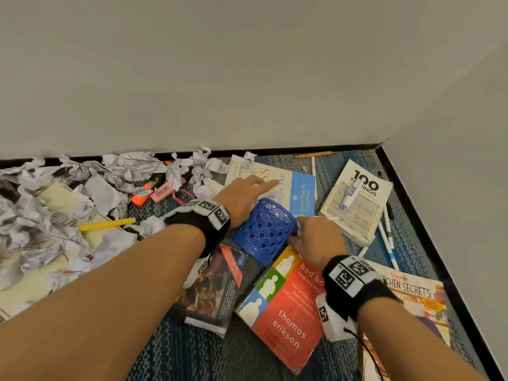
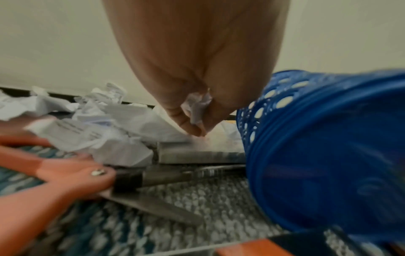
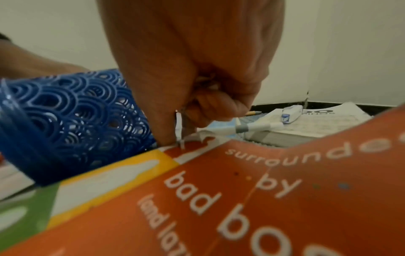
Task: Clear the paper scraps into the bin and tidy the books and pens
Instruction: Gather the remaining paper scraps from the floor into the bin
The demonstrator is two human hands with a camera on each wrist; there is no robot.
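A blue lattice pen cup (image 1: 265, 229) (image 2: 328, 155) (image 3: 72, 117) lies on its side on the carpet between my hands. My left hand (image 1: 255, 188) (image 2: 192, 121) reaches past it over a white and blue book (image 1: 299, 193) and pinches a crumpled paper scrap (image 2: 197, 104). My right hand (image 1: 302, 232) (image 3: 181, 128) sits at the cup's mouth on the corner of a red book (image 1: 286, 306) (image 3: 241, 199). Its fingers are curled round a small white scrap (image 3: 178, 128). A heap of crumpled paper (image 1: 55, 210) fills the left.
More books lie around: "100" (image 1: 357, 199) with a marker on it, a cookbook (image 1: 415, 295), a dark one (image 1: 211, 290). Highlighters (image 1: 140, 199), a yellow pen (image 1: 107, 224), white pens (image 1: 387, 240), a pencil (image 1: 313, 154) and pink-handled scissors (image 2: 65, 173) are scattered about. Walls meet at the far right corner.
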